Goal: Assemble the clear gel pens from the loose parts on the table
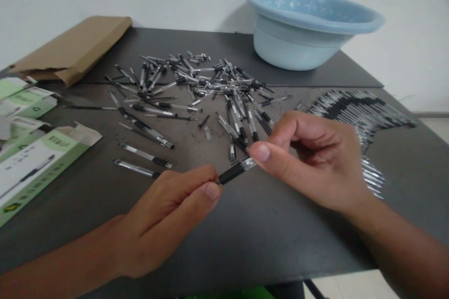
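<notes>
Both hands hold one pen (pixel 235 170) just above the dark table (pixel 245 229). My left hand (pixel 168 217) pinches its lower left end, fingers closed. My right hand (pixel 312 161) pinches the clear upper end between thumb and fingers. The pen shows a black grip and a clear barrel. Behind the hands lies a loose pile of pen parts (pixel 196 88), black and clear, scattered over the table's middle.
A pale blue basin (pixel 308 28) stands at the back right. A neat row of pens (pixel 361 112) lies on the right. Green and white boxes (pixel 31 149) sit at the left, with a brown envelope (pixel 73 46) behind them.
</notes>
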The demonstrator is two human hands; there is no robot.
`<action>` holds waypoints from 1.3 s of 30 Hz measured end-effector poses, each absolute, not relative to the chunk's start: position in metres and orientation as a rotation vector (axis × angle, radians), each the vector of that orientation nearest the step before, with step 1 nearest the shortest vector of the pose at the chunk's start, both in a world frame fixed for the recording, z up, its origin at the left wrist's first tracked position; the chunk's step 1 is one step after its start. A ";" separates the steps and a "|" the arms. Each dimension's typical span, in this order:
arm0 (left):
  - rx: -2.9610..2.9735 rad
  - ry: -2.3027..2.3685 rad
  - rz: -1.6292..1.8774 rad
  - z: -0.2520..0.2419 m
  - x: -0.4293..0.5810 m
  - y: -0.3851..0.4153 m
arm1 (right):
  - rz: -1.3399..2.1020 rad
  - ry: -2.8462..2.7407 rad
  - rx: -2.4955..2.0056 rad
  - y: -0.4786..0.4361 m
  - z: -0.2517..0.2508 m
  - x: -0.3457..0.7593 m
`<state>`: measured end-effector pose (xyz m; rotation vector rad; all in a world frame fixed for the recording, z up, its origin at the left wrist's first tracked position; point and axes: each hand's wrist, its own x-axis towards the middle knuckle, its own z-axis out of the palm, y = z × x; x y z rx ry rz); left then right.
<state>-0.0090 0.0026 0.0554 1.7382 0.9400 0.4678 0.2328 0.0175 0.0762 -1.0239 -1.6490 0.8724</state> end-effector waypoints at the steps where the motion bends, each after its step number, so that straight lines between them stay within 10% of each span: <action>1: 1.760 0.921 0.468 0.055 -0.010 0.003 | 0.877 -1.654 -1.031 0.018 0.077 0.234; 39: 1.623 0.809 0.525 0.042 -0.007 -0.001 | 1.191 -1.736 -0.721 0.030 0.059 0.227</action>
